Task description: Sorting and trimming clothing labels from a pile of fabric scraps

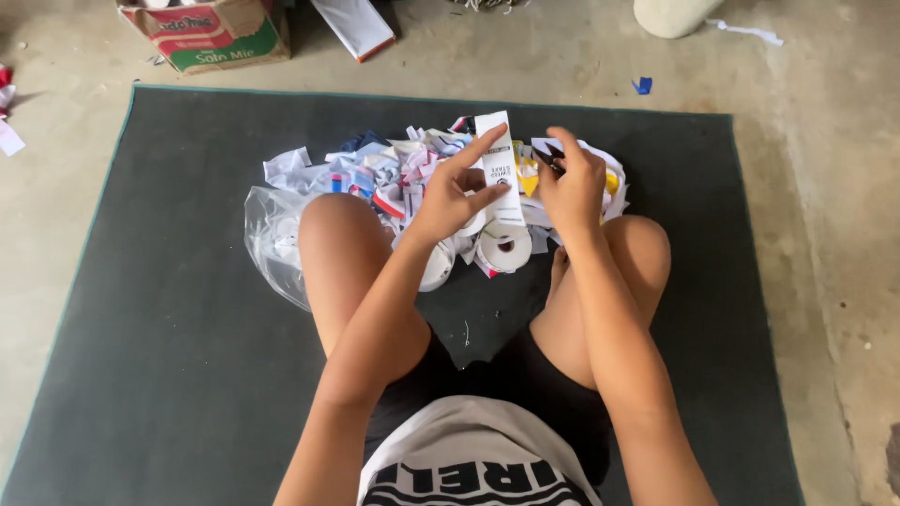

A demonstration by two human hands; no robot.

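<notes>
My left hand (pixel 455 192) pinches a narrow white paper strip (pixel 500 155) with dark print and holds it upright over a pile of paper scraps (pixel 389 169). Beside the strip, my right hand (pixel 570 183) grips a dark tool, seemingly scissors (pixel 549 161), mostly hidden by the fingers. Just below both hands, between my bare knees, lies a white tape roll (pixel 506 247). Another white roll (pixel 439 267) sits partly under my left wrist.
I sit cross-legged on a dark grey mat (pixel 169 309) over a concrete floor. A clear plastic bag (pixel 272 234) lies by my left knee. A cardboard box (pixel 214 33) and a flat white package (pixel 354 25) stand beyond the mat's far edge.
</notes>
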